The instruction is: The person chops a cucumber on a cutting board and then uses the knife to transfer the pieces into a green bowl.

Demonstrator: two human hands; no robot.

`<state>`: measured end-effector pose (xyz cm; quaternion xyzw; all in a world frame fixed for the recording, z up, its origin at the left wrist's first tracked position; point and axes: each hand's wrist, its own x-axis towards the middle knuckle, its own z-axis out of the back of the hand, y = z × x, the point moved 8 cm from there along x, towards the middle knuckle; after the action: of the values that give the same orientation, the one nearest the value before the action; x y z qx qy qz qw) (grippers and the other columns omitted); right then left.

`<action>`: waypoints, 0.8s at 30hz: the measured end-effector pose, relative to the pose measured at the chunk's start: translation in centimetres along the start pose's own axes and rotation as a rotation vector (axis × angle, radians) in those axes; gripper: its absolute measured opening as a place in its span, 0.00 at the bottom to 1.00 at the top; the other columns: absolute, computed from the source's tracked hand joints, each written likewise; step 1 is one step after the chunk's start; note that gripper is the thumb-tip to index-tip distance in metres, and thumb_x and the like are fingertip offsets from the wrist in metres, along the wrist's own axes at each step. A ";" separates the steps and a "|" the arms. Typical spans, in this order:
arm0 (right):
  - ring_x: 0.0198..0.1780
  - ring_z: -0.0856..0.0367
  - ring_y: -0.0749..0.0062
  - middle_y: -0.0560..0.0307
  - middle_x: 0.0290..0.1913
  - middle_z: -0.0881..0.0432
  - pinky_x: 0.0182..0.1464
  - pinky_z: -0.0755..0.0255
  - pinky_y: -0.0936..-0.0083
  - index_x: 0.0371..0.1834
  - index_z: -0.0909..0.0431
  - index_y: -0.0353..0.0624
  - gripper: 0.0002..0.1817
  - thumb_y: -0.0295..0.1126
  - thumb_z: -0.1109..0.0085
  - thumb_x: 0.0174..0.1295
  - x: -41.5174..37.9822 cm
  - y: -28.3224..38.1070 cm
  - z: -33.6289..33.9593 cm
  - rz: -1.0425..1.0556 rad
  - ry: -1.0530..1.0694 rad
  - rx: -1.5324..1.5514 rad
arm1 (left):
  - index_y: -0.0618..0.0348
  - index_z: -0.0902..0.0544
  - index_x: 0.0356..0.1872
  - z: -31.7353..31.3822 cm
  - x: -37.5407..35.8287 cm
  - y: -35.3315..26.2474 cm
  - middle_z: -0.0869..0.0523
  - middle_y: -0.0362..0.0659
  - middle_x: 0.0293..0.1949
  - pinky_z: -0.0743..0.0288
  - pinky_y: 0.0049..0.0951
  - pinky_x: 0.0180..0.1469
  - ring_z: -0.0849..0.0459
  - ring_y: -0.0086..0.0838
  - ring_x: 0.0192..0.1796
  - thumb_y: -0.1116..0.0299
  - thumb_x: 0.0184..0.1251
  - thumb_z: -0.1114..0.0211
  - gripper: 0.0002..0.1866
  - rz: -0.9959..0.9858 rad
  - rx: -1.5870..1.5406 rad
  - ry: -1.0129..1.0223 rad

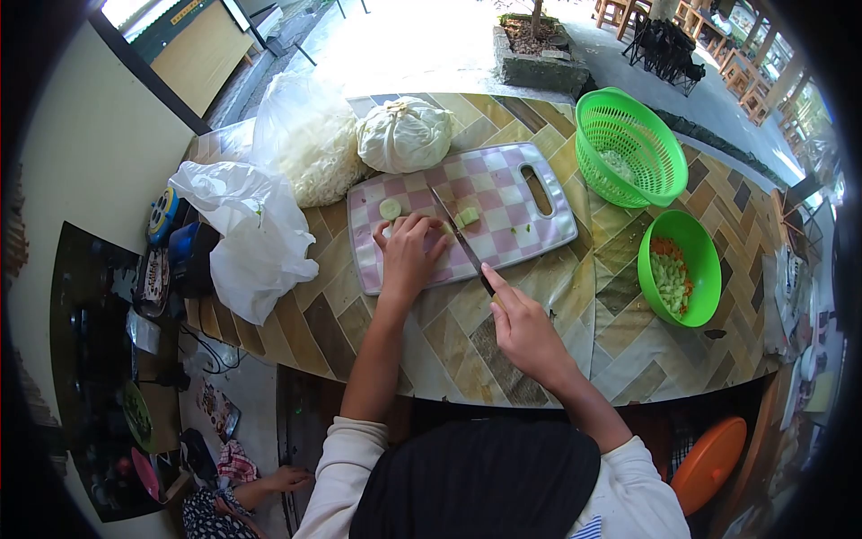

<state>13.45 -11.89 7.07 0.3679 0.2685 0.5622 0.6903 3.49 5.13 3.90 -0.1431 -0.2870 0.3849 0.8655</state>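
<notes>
My right hand (523, 329) is closed round the dark handle of a kitchen knife (464, 244), whose blade lies across the pink-and-white checked cutting board (512, 216). My left hand (412, 254) is on the board, left of the blade. Its fingers are bent over a pale green vegetable piece, mostly hidden beneath them. Just beyond those fingers rests a round pale slice (390, 209). Small cut chunks (467, 216) of pale green vegetable lie on the other side of the blade.
Behind the board stand a whole cabbage (404, 135) and a clear bag of shredded white food (316, 153). A white plastic bag (251, 234) is at left. On the right are a green colander (631, 148) and a green bowl (709, 269) of diced vegetables. Another person's hand (289, 478) shows lower left.
</notes>
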 end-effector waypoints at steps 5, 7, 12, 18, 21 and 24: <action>0.42 0.21 0.38 0.36 0.41 0.22 0.47 0.27 0.51 0.77 0.41 0.46 0.30 0.26 0.52 0.71 0.1 -0.3 -0.2 0.035 0.005 -0.010 | 0.50 0.13 0.43 -0.2 0.0 0.1 0.14 0.35 0.46 0.48 0.43 0.66 0.19 0.31 0.53 0.57 0.60 0.28 0.13 0.002 0.005 0.008; 0.42 0.21 0.38 0.36 0.42 0.22 0.47 0.27 0.51 0.77 0.41 0.46 0.30 0.26 0.52 0.71 0.1 -0.3 -0.2 0.038 0.002 -0.009 | 0.50 0.13 0.43 -0.2 0.0 0.1 0.14 0.35 0.46 0.48 0.43 0.66 0.19 0.31 0.54 0.58 0.60 0.28 0.13 -0.008 0.012 0.002; 0.42 0.21 0.38 0.36 0.42 0.22 0.47 0.27 0.51 0.78 0.41 0.46 0.30 0.26 0.52 0.71 0.1 -0.2 -0.2 0.046 0.002 -0.005 | 0.50 0.13 0.43 -0.1 0.0 0.0 0.14 0.34 0.46 0.48 0.43 0.66 0.20 0.31 0.54 0.59 0.59 0.28 0.13 -0.011 0.010 0.003; 0.42 0.21 0.38 0.36 0.41 0.22 0.47 0.27 0.50 0.78 0.42 0.47 0.31 0.26 0.52 0.71 0.0 -0.1 -0.2 0.001 0.033 -0.026 | 0.50 0.13 0.43 -0.2 0.0 0.0 0.14 0.34 0.46 0.48 0.43 0.66 0.20 0.31 0.54 0.59 0.60 0.28 0.13 -0.010 0.010 0.006; 0.42 0.20 0.38 0.37 0.41 0.22 0.47 0.27 0.50 0.78 0.41 0.47 0.31 0.26 0.52 0.71 0.0 0.0 -0.1 0.016 0.016 -0.025 | 0.50 0.13 0.43 -0.2 0.0 0.0 0.14 0.34 0.46 0.48 0.43 0.66 0.19 0.30 0.54 0.59 0.60 0.28 0.13 -0.008 0.014 0.006; 0.42 0.20 0.39 0.37 0.41 0.22 0.47 0.27 0.50 0.78 0.41 0.47 0.31 0.27 0.52 0.71 0.0 -0.3 0.0 0.032 -0.004 -0.027 | 0.50 0.13 0.43 -0.2 0.0 0.0 0.14 0.34 0.45 0.48 0.43 0.66 0.19 0.30 0.54 0.58 0.60 0.29 0.12 0.000 0.010 0.011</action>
<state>13.60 -11.89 6.85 0.3639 0.2537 0.5762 0.6865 3.61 5.12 3.78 -0.1410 -0.2803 0.3857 0.8676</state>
